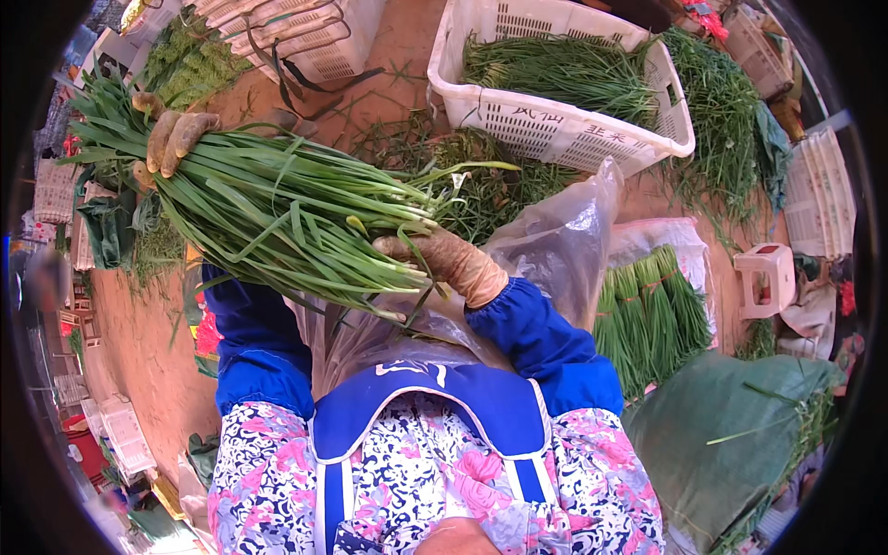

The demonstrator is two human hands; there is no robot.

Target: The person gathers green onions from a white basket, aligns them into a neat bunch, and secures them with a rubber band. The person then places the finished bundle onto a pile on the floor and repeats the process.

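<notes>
A large loose bunch of green garlic chives (291,201) lies across both hands above my lap, leaf tips to the left and pale stem ends to the right. My left hand (170,142), in a soiled glove, wraps its fingers over the leafy end; its palm is hidden under the leaves. At the stem ends, my right hand (444,260) holds the bunch from the near side, its fingers partly covered by stems. That glove is brown and dirty, with a blue sleeve (548,333) behind it. A clear plastic sheet (562,236) covers my lap below the bunch.
Ahead stands a white plastic crate (555,132) holding more chives. Loose greens (499,173) litter the floor before it. Tied chive bundles (649,312) lie on a sack to the right, near a pink stool (764,281) and green cloth (728,437). Stacked crates (298,38) stand at upper left.
</notes>
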